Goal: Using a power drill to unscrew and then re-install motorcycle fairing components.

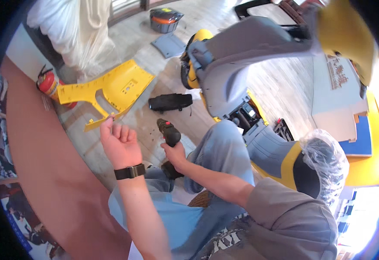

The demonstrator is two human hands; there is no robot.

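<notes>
My right hand is wrapped round the grip of a black cordless drill with a red mark on top, its nose pointing away from me. Palm up, my left hand has its fingers curled and pinched near a small dark spot at the fingertips; what it holds, if anything, is too small to name. Those fingertips overlap the near edge of a yellow plastic body panel on the floor; I cannot tell whether they touch. Beyond the drill lies a black, elongated pack.
To the right stands a yellow-and-grey scooter with an opened compartment and a plastic-wrapped seat. A red fire extinguisher stands at left. Farther off are a grey panel and a grey-orange bin.
</notes>
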